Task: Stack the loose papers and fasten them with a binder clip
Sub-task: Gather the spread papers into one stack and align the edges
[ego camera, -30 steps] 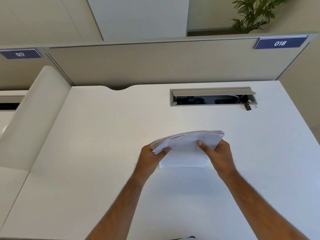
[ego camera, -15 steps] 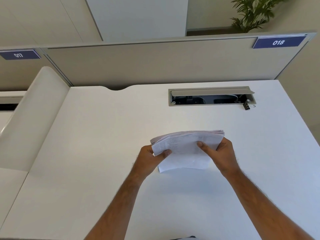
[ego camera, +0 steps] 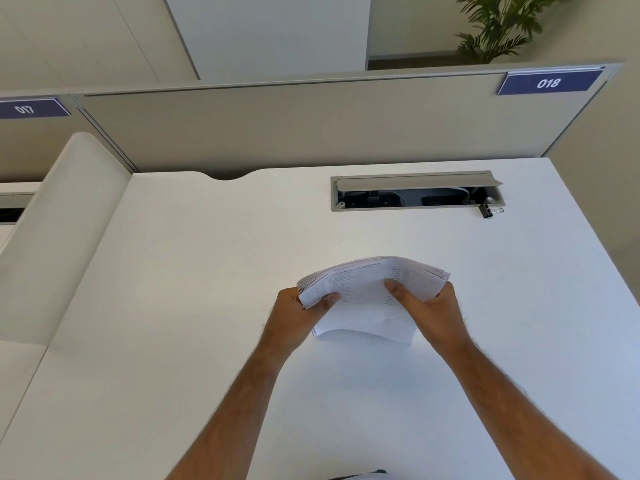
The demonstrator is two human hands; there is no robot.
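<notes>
A stack of printed white papers (ego camera: 367, 299) stands on its lower edge on the white desk (ego camera: 173, 306), bowed upward in the middle. My left hand (ego camera: 294, 317) grips the stack's left edge, thumb on the front sheet. My right hand (ego camera: 429, 310) grips the right edge the same way. The sheets' far edges are slightly fanned at the right. A small black binder clip (ego camera: 487, 211) with silver handles lies far back on the desk, at the right end of the cable slot, well away from both hands.
An open grey cable slot (ego camera: 415, 194) is set into the desk at the back. A beige partition (ego camera: 277, 129) with labels 017 and 018 closes the far side. A white curved divider (ego camera: 59, 220) borders the left. A plant stands behind, top right.
The stack has bowed up more in the middle and its lower edge has curved; both hands have kept their grip in nearly the same place.
</notes>
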